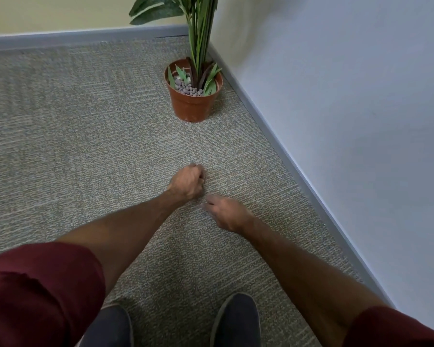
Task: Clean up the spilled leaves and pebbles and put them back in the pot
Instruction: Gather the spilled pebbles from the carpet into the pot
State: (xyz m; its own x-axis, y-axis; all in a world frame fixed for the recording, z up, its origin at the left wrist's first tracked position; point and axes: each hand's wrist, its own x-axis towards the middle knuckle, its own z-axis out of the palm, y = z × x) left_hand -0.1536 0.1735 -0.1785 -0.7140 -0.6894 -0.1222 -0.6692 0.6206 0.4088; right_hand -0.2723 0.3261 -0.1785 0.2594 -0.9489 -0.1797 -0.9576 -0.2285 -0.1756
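Note:
A brown plastic pot [192, 106] stands on the carpet near the room corner. It holds grey-brown pebbles [186, 87], loose green leaves [209, 85] and a tall plant [198, 26]. My left hand [187, 181] hovers low over the carpet in front of the pot, fingers curled into a fist; what it holds, if anything, is hidden. My right hand [226, 214] is just right of it and nearer me, palm down, fingers loosely bent toward the carpet with nothing seen in them. I see no loose pebbles or leaves on the carpet.
Grey-green carpet [85, 121] covers the floor. A white wall with a grey skirting board [298, 166] runs along the right, another skirting along the back. My two dark shoes [236, 321] are at the bottom, dark red sleeves at both lower corners.

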